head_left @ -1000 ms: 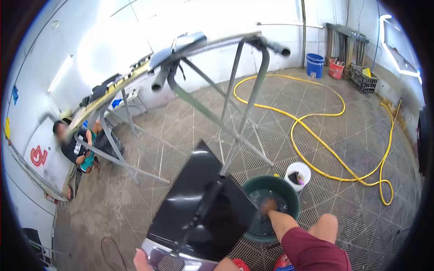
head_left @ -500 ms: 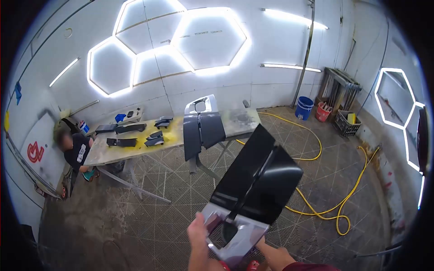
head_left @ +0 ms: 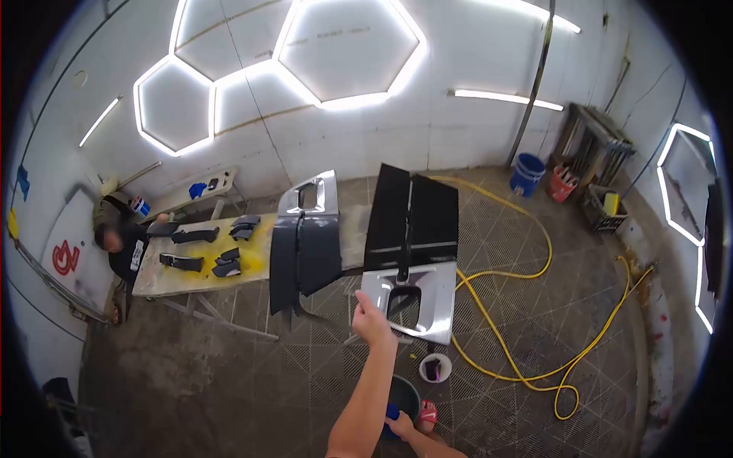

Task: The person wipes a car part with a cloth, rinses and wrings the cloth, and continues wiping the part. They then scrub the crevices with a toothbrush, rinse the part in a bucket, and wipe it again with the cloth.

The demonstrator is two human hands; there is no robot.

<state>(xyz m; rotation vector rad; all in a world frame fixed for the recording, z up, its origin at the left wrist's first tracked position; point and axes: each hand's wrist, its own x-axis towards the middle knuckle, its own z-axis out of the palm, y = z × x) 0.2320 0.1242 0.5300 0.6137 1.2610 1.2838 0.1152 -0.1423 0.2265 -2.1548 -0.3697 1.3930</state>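
Observation:
A glossy black-and-silver body panel (head_left: 412,221) overlaps the right end of the table, its silver end with a rectangular opening towards me. My left hand (head_left: 372,317) grips the left edge of that silver end. Lower down, my right hand (head_left: 398,426) is closed around a blue thing (head_left: 392,412) over a dark bucket (head_left: 408,388); its kind is hard to make out. Near the bucket stands a small white pail (head_left: 435,357) with something dark purple inside. To the left, a similar grey-and-silver panel (head_left: 305,244) lies across the table (head_left: 256,271).
Several dark trim pieces (head_left: 195,233) lie on the table's yellow-stained left part. A person (head_left: 126,248) is at its far left end. A yellow hose (head_left: 527,374) loops over the floor at right. Blue bucket (head_left: 527,175), red bucket (head_left: 561,185) and crate (head_left: 603,210) stand by the wall.
The black-and-silver panel has moved up and turned more upright, over the table's right end. My right hand has left it and gone down to the blue thing at the bucket.

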